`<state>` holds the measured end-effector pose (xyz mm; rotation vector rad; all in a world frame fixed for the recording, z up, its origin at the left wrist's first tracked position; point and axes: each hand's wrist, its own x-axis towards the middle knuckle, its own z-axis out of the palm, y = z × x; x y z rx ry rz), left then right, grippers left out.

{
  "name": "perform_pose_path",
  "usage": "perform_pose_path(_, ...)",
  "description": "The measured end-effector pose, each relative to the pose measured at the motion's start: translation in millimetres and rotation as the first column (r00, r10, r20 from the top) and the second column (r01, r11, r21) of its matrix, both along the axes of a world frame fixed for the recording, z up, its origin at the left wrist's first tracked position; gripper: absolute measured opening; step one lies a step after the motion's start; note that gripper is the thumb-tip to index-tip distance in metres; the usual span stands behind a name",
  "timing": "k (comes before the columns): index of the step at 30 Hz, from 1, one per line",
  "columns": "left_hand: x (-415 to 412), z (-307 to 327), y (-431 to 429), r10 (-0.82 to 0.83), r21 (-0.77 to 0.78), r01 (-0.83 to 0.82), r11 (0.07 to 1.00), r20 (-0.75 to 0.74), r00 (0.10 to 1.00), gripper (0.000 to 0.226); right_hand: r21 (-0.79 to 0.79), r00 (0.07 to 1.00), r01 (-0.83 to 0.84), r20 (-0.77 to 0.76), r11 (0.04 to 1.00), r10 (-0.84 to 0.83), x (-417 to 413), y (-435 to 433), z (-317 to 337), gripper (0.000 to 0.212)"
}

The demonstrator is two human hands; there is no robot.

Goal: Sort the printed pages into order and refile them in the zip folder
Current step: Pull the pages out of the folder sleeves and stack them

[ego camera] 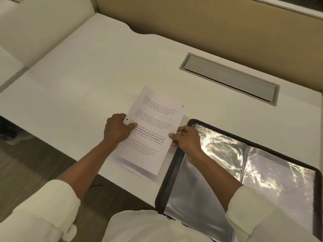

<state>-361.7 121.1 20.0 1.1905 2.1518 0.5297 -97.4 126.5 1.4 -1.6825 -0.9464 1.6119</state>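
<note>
Wood floor [26, 163] at 8 o'clock; pale bench [87, 75] across the rest. At centre, left grip [117, 130] and right grip [187, 138] each hold a side edge of the printed pages [153, 119]. Grey hatch [229, 79] at 1 o'clock, beige partition [209, 28] behind it. Open zip folder [170, 175] at 4 o'clock.

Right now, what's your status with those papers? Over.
Left hand and right hand both gripping the pages, one side each. Folder open on the desk beside them, sleeves showing. Nothing blocking the folder.
</note>
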Motion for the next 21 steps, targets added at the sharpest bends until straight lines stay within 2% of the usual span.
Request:
perform_pose_path(6,-1.2,-13.1,10.1,-0.055,-0.087,0.038,0.996,-0.2,0.978,0.027,-0.01,0.997,0.031,0.078,0.999,-0.03,-15.7,-8.6,-14.8,0.027)
perform_pose_path(12,4.1,-19.3,13.6,-0.097,-0.155,0.055,0.986,-0.281,0.955,0.031,0.075,0.97,-0.03,0.242,0.997,0.011,-26.2,-16.8,-20.0,0.036)
perform_pose_path(17,7.3,-18.4,15.2,-0.083,-0.195,0.02,0.981,-0.317,0.945,0.023,0.145,0.954,-0.065,0.298,0.987,0.019,-32.2,-22.7,-25.4,0.041)
perform_pose_path(21,6.4,-17.1,14.7,-0.067,-0.231,-0.013,0.973,-0.334,0.94,0.025,0.162,0.945,-0.071,0.326,0.984,0.015,-34.9,-24.1,-30.8,0.045)
